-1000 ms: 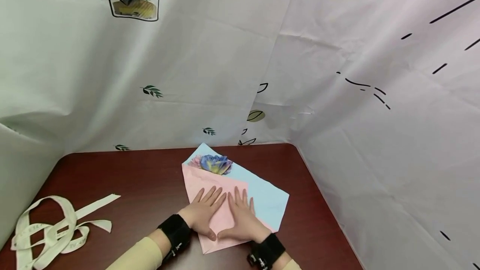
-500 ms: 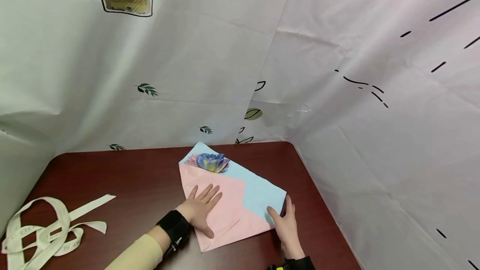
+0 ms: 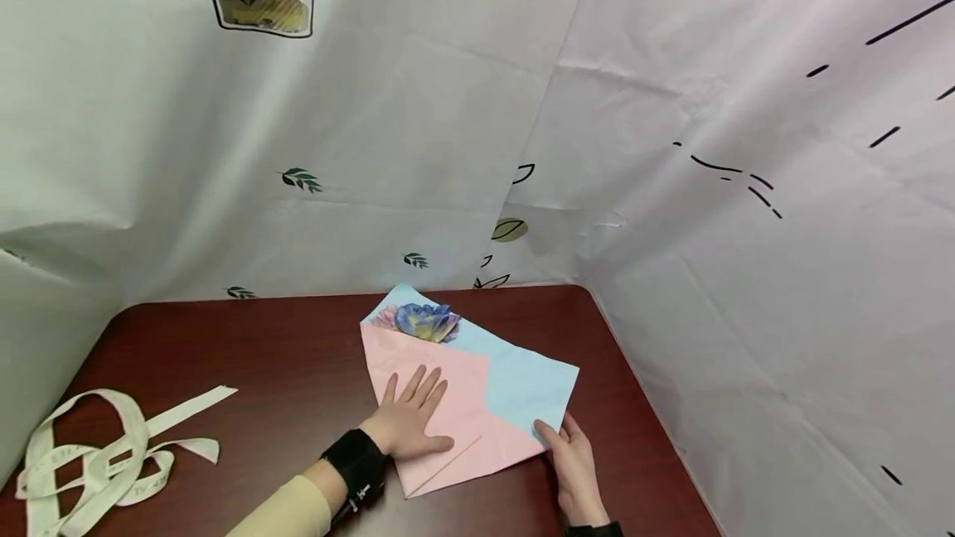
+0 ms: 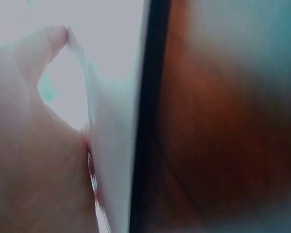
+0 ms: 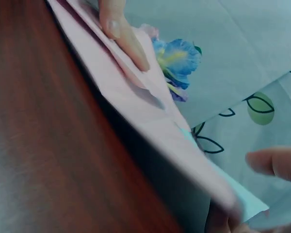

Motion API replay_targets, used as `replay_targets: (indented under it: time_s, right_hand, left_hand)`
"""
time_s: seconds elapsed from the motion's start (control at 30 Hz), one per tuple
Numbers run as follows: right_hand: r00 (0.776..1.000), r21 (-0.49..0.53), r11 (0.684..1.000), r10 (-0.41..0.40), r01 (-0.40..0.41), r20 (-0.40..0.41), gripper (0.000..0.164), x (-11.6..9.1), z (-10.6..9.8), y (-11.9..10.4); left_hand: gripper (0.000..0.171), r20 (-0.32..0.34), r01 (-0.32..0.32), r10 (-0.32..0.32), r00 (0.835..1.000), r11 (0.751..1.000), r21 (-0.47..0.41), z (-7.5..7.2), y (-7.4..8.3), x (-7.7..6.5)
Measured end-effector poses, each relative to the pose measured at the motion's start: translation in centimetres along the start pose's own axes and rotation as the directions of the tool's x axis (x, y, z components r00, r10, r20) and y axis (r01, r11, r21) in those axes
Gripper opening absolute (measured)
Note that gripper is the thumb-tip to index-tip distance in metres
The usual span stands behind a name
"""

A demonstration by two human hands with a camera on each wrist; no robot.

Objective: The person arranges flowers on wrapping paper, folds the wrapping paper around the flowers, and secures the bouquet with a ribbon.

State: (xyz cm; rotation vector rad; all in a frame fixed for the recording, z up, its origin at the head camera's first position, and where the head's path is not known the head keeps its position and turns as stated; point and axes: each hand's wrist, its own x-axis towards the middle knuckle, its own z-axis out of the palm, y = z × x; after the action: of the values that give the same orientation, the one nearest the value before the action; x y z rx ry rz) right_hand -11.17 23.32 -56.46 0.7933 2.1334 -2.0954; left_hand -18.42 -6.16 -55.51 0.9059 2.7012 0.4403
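A two-tone sheet of wrapping paper (image 3: 515,444), pink on one face and light blue on the other, lies folded on the table. Blue and pink artificial-looking flowers (image 3: 429,321) peek out at its top left; their lower part is hidden under the pink fold. My left hand (image 3: 406,423) rests palm down with fingers spread on the folded pink layer. At the lower right edge, my right hand (image 3: 576,471) holds the paper, thumb above and fingers beneath. The right wrist view shows that edge of the paper (image 5: 165,133) raised off the tabletop.
A loosely coiled cream ribbon with faint lettering (image 3: 134,431) lies at the table's left. The dark red-brown table (image 3: 283,355) has rounded far corners. White printed fabric (image 3: 418,106) hangs close behind it and along the right side.
My right hand has left the pink fold, moved right to the paper's edge and taken hold of it. The right part of the paper has risen slightly. My left hand stays on the fold.
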Motion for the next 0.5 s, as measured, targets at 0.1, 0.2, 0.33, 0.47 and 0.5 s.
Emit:
replay_targets:
  time_s: [0.1,0.2,0.33,0.47,0.5]
  right_hand:
    - [0.998,0.060,0.998,-0.009,0.005,0.070,0.089,-1.1,0.1,0.4]
    - [0.995,0.151,0.989,-0.018,0.002,0.103,0.074,-2.1,0.9,0.7]
    - [0.995,0.211,0.977,-0.045,0.026,0.087,0.057,-2.6,2.7,1.3]
    - [0.993,0.112,0.988,-0.113,0.110,0.027,0.057,-2.8,5.0,1.9]
    - [0.991,0.069,0.988,-0.137,0.136,0.007,0.059,-2.9,5.5,2.1]
  left_hand:
    - [0.095,-0.012,-0.013,0.012,1.000,1.000,-0.013,0.4,0.3,0.0]
    - [0.096,-0.029,-0.019,0.019,0.999,1.000,-0.016,0.7,0.3,-0.1]
    - [0.097,-0.055,-0.018,0.017,0.998,1.000,-0.015,1.2,0.3,0.0]
    - [0.098,-0.048,0.014,-0.013,0.999,1.000,0.018,1.1,0.6,0.0]
    - [0.098,-0.047,0.017,-0.016,0.999,1.000,0.020,1.2,0.6,0.1]
